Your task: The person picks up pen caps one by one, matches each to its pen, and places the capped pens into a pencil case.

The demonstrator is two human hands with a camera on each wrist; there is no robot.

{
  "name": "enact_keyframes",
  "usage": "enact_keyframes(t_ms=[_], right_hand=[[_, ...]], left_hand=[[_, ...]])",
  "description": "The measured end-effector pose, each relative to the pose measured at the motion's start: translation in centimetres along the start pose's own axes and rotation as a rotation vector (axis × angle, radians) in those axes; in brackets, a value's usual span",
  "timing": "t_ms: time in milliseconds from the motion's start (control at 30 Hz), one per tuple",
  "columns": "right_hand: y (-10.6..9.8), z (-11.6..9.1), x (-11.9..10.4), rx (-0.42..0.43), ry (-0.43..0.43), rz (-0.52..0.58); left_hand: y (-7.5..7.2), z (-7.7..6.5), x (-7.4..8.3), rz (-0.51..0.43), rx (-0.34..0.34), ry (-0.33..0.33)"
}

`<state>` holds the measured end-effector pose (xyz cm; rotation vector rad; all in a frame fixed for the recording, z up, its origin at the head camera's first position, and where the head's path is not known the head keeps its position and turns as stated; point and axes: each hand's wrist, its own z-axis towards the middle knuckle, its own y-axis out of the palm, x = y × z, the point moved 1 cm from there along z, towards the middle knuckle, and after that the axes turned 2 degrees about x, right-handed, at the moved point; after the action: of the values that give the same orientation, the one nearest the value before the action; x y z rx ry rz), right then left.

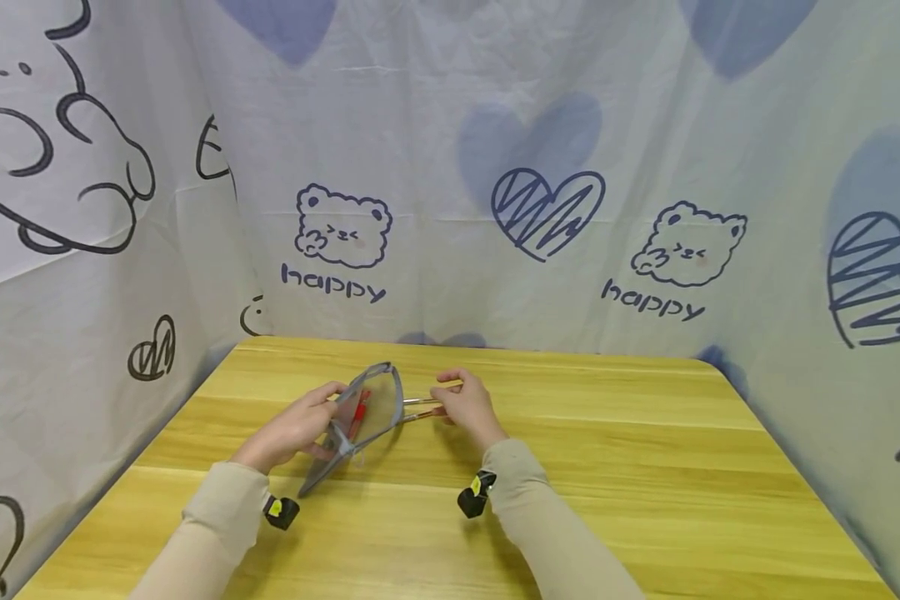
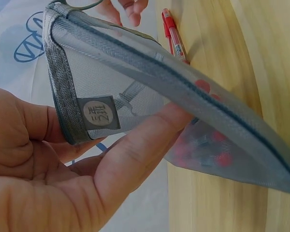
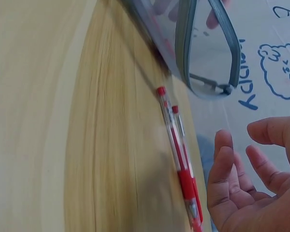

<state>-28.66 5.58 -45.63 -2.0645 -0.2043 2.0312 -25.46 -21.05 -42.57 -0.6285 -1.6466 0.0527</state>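
My left hand point(image 1: 296, 429) grips a grey mesh zip pouch point(image 1: 378, 412) at its side, holding it tilted above the table with its mouth spread toward the right. Red objects point(image 2: 222, 157) show blurrily through the mesh near its lower part; in the head view a red pen point(image 1: 358, 415) is seen there. Two clear pens with red grips point(image 3: 183, 179) lie side by side on the table, their ends pointing toward the pouch. Beside them is my right hand point(image 1: 467, 406), its fingers loosely bent, thumb and fingertips apart in the right wrist view.
The wooden table point(image 1: 645, 467) reaches to a white cloth backdrop point(image 1: 435, 275) with hearts and bears, which stands behind it and at both sides. A small label point(image 2: 97, 112) is sewn near the pouch's edge. Black wrist cameras point(image 1: 281, 511) sit on both sleeves.
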Motion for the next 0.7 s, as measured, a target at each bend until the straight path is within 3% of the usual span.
enact_keyframes(t_ms=[700], right_hand=[[-2.0, 0.1, 1.9, 0.0, 0.092, -0.035]], left_hand=[[-0.5, 0.5, 0.1, -0.016, -0.004, -0.002]])
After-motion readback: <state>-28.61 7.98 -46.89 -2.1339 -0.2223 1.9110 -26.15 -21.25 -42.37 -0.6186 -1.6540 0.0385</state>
